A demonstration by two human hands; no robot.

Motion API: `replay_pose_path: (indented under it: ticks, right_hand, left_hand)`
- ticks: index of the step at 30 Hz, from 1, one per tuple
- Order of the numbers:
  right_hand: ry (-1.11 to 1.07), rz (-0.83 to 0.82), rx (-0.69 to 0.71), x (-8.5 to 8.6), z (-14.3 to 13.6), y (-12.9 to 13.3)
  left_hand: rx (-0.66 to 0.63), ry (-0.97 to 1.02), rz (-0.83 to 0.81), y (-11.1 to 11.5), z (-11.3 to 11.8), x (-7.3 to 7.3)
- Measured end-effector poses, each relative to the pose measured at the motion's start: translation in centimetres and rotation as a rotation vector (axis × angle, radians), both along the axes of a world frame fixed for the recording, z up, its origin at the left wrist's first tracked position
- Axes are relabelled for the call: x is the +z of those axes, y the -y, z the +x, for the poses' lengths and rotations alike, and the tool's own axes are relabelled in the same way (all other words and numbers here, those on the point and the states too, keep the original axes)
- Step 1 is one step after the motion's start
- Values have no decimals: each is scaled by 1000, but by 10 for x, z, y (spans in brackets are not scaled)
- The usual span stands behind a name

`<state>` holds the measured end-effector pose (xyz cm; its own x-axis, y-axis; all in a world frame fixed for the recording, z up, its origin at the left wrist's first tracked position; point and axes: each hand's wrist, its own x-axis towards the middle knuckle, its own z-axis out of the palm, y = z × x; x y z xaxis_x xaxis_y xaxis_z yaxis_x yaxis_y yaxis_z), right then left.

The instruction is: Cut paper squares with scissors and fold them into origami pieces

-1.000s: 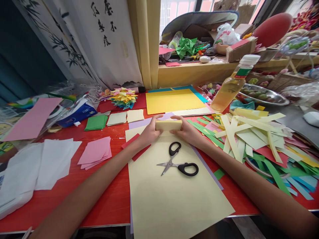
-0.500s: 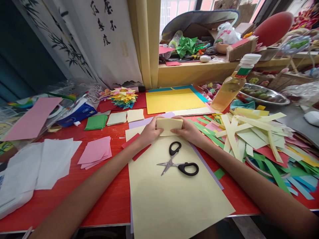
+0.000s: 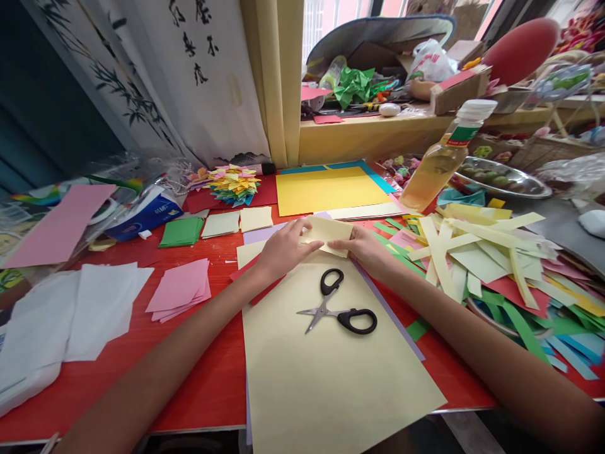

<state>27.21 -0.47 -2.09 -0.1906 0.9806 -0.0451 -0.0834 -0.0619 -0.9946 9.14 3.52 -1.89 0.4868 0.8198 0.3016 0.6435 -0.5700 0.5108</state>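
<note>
A small folded piece of pale yellow paper (image 3: 332,233) is held between both hands above the top of a large pale yellow sheet (image 3: 331,378). My left hand (image 3: 287,249) grips its left side, thumb in front and index finger raised at the top edge. My right hand (image 3: 366,249) pinches the right end, thumb in front. Black-handled scissors (image 3: 336,309) lie with blades apart on the large sheet, below the hands. Part of a red paper strip (image 3: 265,290) shows by my left wrist.
Pink squares (image 3: 179,287), green squares (image 3: 182,231) and cream squares (image 3: 221,224) lie on the left. A bottle (image 3: 437,164) stands behind a pile of paper strips (image 3: 491,252) on the right. Yellow paper (image 3: 331,192) lies at the back.
The small paper has tilted, its right end now lower. My left hand has shifted its grip, its fingers lifting and its thumb reaching further right across the paper.
</note>
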Motion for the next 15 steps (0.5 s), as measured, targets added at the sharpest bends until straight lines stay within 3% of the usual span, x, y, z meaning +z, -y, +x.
replay_pose_path:
  ticks: [7,15]
  right_hand:
    - [115,13,-15,-6,2,-2]
    - [92,-29,-38,-4,0,0]
  left_hand:
    - [63,-125,-156,3,1,3]
    - [79,-73,-203,5,6,4]
